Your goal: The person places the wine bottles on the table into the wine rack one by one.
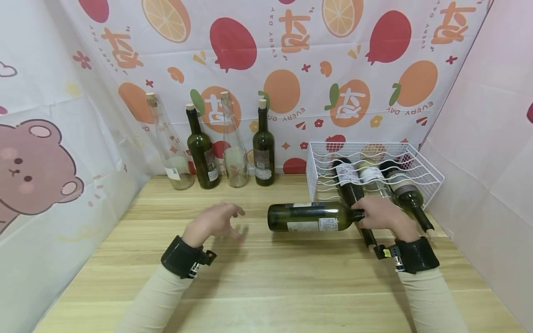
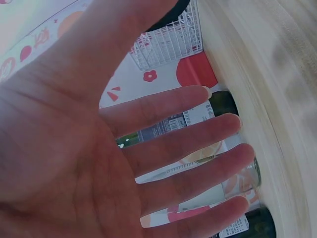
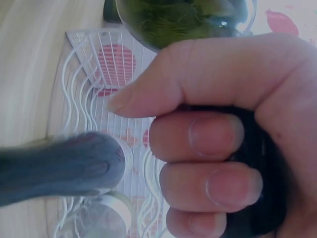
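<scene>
Our right hand (image 1: 381, 213) is wrapped round the neck of a green bottle (image 1: 308, 217), sideways in front of a white wire rack (image 1: 311, 169).

The bottle's body lies to the left of that hand, its long axis running left to right and nearly level, the base pointing toward our left hand (image 1: 214, 219). That left hand is near the base but not touching it, its fingers apart and holding nothing. The rack stands just beyond our right hand; the three racked bottles (image 1: 410, 196) point their necks toward us, so ours lies crosswise to them. We cannot tell whether it touches the counter (image 1: 266, 286).
</scene>
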{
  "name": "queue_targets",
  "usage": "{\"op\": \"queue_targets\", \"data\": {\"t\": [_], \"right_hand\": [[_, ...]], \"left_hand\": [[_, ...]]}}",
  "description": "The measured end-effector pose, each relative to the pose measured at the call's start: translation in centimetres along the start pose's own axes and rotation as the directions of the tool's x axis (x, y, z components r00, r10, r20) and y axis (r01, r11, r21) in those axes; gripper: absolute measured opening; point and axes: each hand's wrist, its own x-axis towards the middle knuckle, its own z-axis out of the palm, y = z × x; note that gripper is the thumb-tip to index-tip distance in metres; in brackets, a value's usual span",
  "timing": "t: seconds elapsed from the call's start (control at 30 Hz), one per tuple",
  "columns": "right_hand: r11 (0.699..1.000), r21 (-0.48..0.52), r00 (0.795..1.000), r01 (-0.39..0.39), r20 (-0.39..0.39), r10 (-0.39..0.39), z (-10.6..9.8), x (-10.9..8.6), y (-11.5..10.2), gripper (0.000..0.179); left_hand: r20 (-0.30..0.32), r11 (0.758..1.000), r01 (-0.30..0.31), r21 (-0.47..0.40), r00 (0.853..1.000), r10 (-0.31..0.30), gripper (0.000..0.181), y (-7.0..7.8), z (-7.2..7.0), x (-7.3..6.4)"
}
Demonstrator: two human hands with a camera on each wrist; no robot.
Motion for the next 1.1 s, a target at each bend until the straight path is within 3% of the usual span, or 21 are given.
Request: {"op": "queue_targets", "data": {"t": [0.23, 0.53, 0.83, 1.1], "right_hand": [[0.998, 0.028, 0.998, -0.052, 0.03, 0.051, -0.3, -0.7, 1.2, 0.046], [0.997, 0.002, 0.997, -0.075, 0.008, 0.074, -0.6, -1.7, 3.1, 0.05], [0.991, -0.003, 0.991, -0.133, 0.033, 0.133, -1.2, -2.8, 4.5, 0.055], [0.986, 0.038, 0.986, -0.164, 0.014, 0.164, -1.3, -4.0, 6.0, 0.058]], "left_hand": [[-0.001, 1.0, 0.014, -0.02, 1.0, -0.014, 0.075, -0.1, 0.0, -0.1], [-0.003, 1.0, 0.013, -0.02, 1.0, -0.013, 0.073, -0.1, -0.2, -0.1], [-0.027, 1.0, 0.0, -0.016, 1.0, 0.0, 0.071, -0.1, -0.2, -0.3], [-0.025, 1.0, -0.001, -0.019, 1.0, 0.001, 0.069, 0.0, -0.2, -0.4]]}}
